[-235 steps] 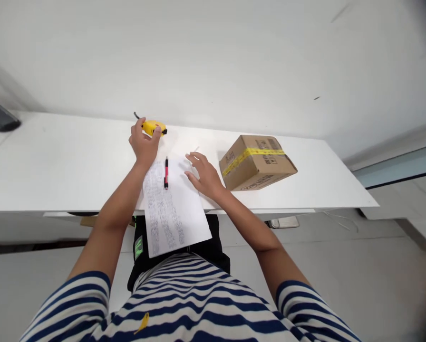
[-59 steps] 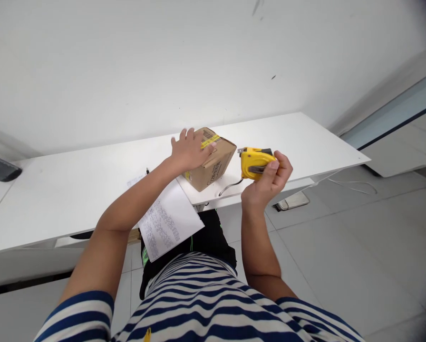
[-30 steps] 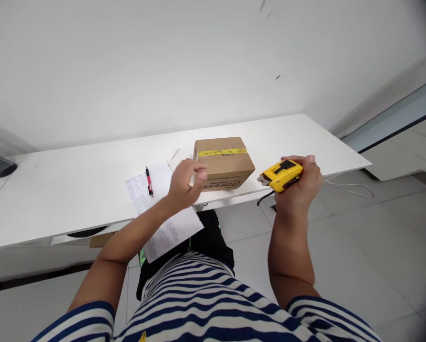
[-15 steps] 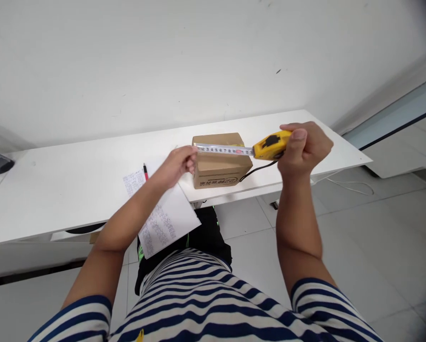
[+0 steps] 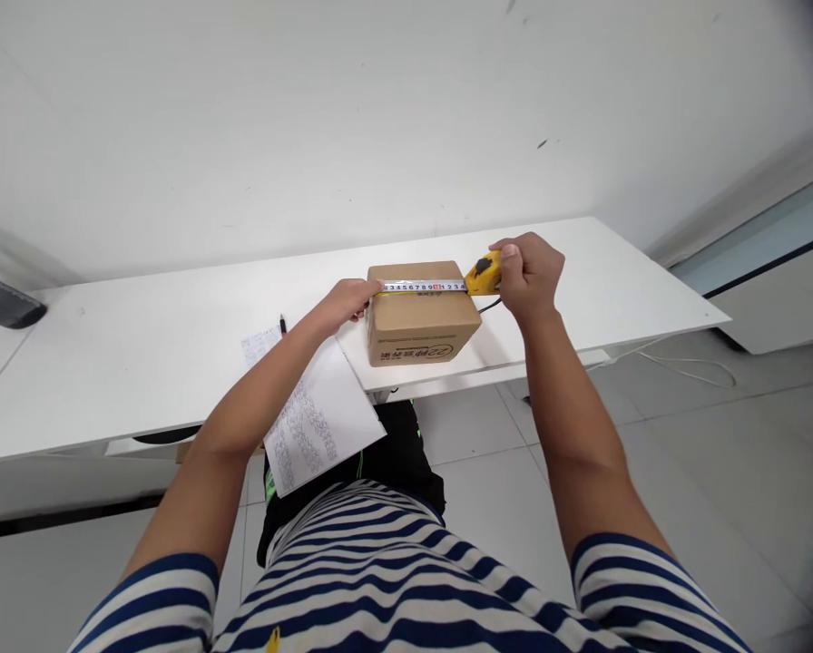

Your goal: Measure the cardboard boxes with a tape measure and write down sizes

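While the box [image 5: 420,322] stands on the tabletop [image 5: 141,345] close to its near edge, a tape [image 5: 424,287] lies stretched across the box's top from left to right, along a yellow strip there.

Left hand [image 5: 344,302]: at the box's upper left edge, fingers [image 5: 367,292] closed in a pinch on the tape's free end, holding it at that edge.

Right hand [image 5: 530,272]: at the box's upper right corner, fingers closed around the yellow case [image 5: 483,272], thumb on top. Only part of the case shows past the hand. The case sits level with the box top, just beside its right edge; whether it touches the box cannot be told. A dark cord [image 5: 489,306] trails from under the case toward the tabletop.

Tape: numerals legible along its length, with a red mark past the middle.

Box: brown cardboard, closed, printed front face toward the person.

Elsewhere: a paper [image 5: 318,413] covered in columns of print lies left of the box, overhanging the tabletop's near edge and partly under the left forearm. A pen [image 5: 282,324] lies at the sheet's far end, mostly hidden by that forearm. A dark object [image 5: 4,304] shows at the left edge of the view and cannot be identified. A white wall stands behind; on the tiled floor to the right lies a pale cable [image 5: 685,367]. The person wears a short-sleeved shirt striped navy and white.
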The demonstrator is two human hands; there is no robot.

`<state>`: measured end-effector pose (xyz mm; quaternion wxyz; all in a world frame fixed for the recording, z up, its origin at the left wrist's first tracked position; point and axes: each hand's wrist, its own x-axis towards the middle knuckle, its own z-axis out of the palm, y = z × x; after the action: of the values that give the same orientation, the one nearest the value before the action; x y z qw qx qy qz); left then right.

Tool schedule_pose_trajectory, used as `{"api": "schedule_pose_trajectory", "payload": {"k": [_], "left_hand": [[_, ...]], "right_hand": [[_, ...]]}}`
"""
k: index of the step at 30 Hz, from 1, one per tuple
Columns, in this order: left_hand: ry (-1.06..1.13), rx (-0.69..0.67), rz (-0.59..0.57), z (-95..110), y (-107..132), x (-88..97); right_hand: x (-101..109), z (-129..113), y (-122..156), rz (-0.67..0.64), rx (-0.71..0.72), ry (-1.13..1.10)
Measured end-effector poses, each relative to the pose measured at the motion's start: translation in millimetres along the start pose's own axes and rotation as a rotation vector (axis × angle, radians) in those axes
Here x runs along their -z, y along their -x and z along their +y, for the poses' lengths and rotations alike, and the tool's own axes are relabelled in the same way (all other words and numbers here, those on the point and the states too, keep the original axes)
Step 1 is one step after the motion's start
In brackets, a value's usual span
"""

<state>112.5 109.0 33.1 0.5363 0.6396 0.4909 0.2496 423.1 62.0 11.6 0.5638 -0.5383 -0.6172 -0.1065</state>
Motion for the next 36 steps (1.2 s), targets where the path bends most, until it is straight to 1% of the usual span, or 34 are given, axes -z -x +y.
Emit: {"api": "schedule_pose_trajectory", "payload": {"k": [3,5,11,13,15,17,18,20,21,22,24,25,26,27,29,30,31,32,34,35,36], "left_hand": [[-0.017,0.040,-0.025,5,2,-3.1],[-0.027,0.043,-0.040,6,4,-3.3],[-0.039,-0.094,-0.076,1,1,0.1],[-0.032,-0.109,-0.103,2,-1,3.2],[-0.007,-0.144,-0.109,7,3,8.9],[0.042,-0.213,-0.080,16,16,17.5],[0.069,-0.256,-0.054,21,28,22.5],[0.096,-0.343,-0.007,29,57,31.4],[0.086,-0.380,0.008,29,74,34.1],[0.064,-0.405,0.012,27,91,35.0],[0.036,-0.404,-0.041,15,124,30.4],[0.043,-0.384,-0.089,5,138,25.2],[0.066,-0.354,-0.137,-8,151,18.6],[0.097,-0.325,-0.169,-21,162,11.2],[0.149,-0.263,-0.166,-47,178,-3.8],[0.200,-0.252,-0.161,-59,185,-10.8],[0.268,-0.253,-0.164,-70,190,-17.2],[0.349,-0.268,-0.184,-79,194,-23.0],[0.508,-0.306,-0.225,-94,199,-32.8],[0.572,-0.327,-0.205,-100,201,-36.4],[0.626,-0.344,-0.147,-106,202,-38.6]], "right_hand": [[2,0,1,0.001,0.011,0.021],[5,-1,4,0.012,0.026,0.029],[5,4,8,-0.005,0.010,0.072],[4,5,7,0.026,0.032,0.105],[4,1,5,0.090,0.065,0.167],[8,-15,5,0.182,0.125,0.206],[10,-27,6,0.247,0.170,0.200],[17,-58,11,0.414,0.293,0.160],[20,-76,16,0.516,0.381,0.145],[22,-94,22,0.597,0.468,0.145],[24,-128,37,0.732,0.652,0.158],[24,-143,46,0.736,0.725,0.144],[22,-156,56,0.681,0.774,0.117],[19,-168,68,0.581,0.790,0.076],[8,-188,91,0.304,0.735,-0.007],[0,-197,104,0.205,0.685,-0.040],[-9,-205,116,0.147,0.632,-0.064],[-19,-213,128,0.124,0.572,-0.088],[-38,-229,152,0.128,0.443,-0.152],[-46,-236,163,0.118,0.373,-0.197],[-53,-243,174,0.099,0.299,-0.262]]}}
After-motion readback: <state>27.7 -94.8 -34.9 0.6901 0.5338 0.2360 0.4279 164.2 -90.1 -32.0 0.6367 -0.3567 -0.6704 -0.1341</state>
